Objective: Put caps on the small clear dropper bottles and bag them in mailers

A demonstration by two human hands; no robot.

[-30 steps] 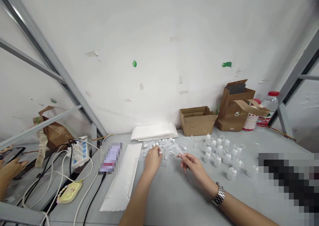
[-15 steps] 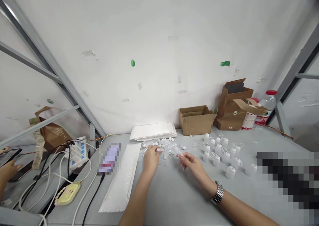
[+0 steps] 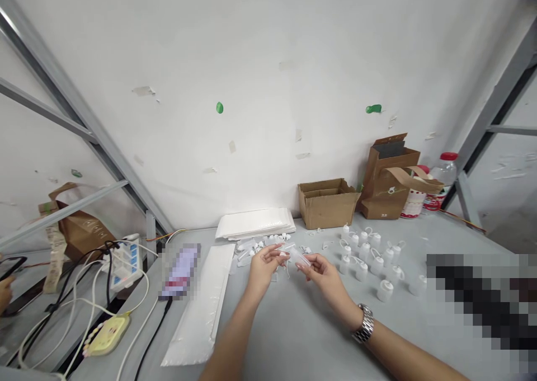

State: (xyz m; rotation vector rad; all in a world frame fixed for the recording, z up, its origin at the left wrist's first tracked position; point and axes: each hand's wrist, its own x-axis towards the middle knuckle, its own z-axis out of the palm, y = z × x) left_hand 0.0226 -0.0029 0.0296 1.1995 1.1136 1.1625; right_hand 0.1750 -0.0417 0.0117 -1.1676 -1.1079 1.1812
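Note:
My right hand [image 3: 322,270], a metal watch on its wrist, grips a small translucent plastic bottle [image 3: 298,258] that lies tilted in the fingers. Close to its mouth, my left hand [image 3: 264,266] pinches a small white plastic piece [image 3: 284,255], possibly a cap; the fingers partly cover it. Behind the hands lies a loose heap of white caps and clear plastic parts [image 3: 246,253]. To the right stand several small bottles with white caps [image 3: 385,290], some with loop straps.
White padded mailers [image 3: 201,308] lie at left, with another stack [image 3: 255,222] against the wall. Nearby are a phone [image 3: 181,272], a power strip [image 3: 128,263] and tangled cables. An open cardboard box [image 3: 329,210] and a paper bag [image 3: 386,185] stand behind. Another person's hand [image 3: 5,292] shows far left.
My left hand has lifted from the heap of parts and moved right, bringing the white piece to the bottle. My right hand still holds the bottle, nearly in place.

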